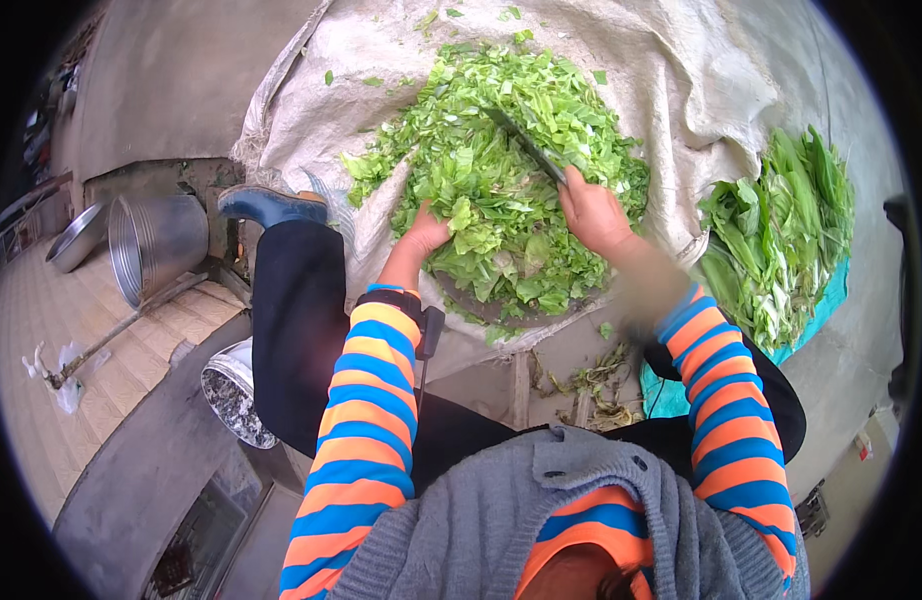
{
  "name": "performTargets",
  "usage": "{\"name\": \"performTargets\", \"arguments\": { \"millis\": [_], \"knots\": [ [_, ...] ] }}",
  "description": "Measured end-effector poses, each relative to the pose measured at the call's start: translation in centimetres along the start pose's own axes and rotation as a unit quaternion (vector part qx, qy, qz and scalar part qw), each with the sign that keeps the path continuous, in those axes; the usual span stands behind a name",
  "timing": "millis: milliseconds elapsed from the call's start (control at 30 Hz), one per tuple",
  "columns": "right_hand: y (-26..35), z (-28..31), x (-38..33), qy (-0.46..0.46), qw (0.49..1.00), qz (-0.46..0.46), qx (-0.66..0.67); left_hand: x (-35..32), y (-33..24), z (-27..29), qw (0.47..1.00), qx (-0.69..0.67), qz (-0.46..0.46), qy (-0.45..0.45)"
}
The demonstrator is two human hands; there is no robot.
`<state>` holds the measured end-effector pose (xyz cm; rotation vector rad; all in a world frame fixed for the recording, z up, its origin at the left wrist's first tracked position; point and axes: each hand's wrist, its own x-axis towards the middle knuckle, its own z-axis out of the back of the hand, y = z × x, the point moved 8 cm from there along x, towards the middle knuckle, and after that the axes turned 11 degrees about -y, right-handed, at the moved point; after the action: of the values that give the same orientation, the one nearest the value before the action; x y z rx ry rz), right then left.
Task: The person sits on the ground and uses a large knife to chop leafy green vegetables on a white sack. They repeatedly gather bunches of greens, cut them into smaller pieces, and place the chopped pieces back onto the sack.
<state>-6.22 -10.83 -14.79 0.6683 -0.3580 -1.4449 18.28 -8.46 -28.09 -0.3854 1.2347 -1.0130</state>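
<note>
A broad heap of chopped leafy greens [521, 235] lies in front of me, its near side resting on a dark round board [481, 308]. My right hand [593, 212] is wrapped round the handle of a knife [526, 147]. The blade points to the far left, over the top of the heap. At the heap's left side, my left hand [426, 232] is closed on some of the leaves, and its fingertips are sunk among them and hidden.
Under the heap spreads a pale woven cloth [681, 90]. Whole leafy greens [776, 240] are piled on a turquoise sheet [831, 290] at the right. Metal pots [159, 245] and a bucket [243, 395] stand to the left. Wilted scraps [603, 385] lie between my legs.
</note>
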Motion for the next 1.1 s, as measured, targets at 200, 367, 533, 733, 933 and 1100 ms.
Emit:
{"name": "performTargets", "arguments": {
  "millis": [200, 367, 533, 733, 933, 1100],
  "knots": [
    [0.3, 1.0, -0.1, -0.055, 0.998, 0.021, 0.008, -0.1, -0.3, 0.1, 1.000, -0.002, -0.029, -0.006],
    [-0.6, -1.1, -0.7, 0.009, 0.999, -0.001, -0.047, -0.1, -1.0, 0.0, 0.990, 0.114, -0.079, 0.016],
    [0.4, -0.7, -0.4, -0.024, 1.000, -0.002, -0.010, -0.3, -0.5, 0.0, 0.993, 0.104, -0.029, 0.040],
    [1.0, -1.3, -0.6, 0.046, 0.996, 0.026, -0.076, -0.7, -0.5, 0.4, 0.994, 0.037, -0.090, -0.047],
    [0.9, -0.4, -0.3, -0.037, 0.998, -0.018, 0.045, 0.0, 0.6, -0.5, 0.997, 0.045, -0.059, 0.021],
    [2.2, -0.8, -0.1, 0.010, 0.996, 0.041, -0.075, 0.1, -0.2, 0.2, 0.992, 0.055, -0.098, -0.054]
  ]
}}
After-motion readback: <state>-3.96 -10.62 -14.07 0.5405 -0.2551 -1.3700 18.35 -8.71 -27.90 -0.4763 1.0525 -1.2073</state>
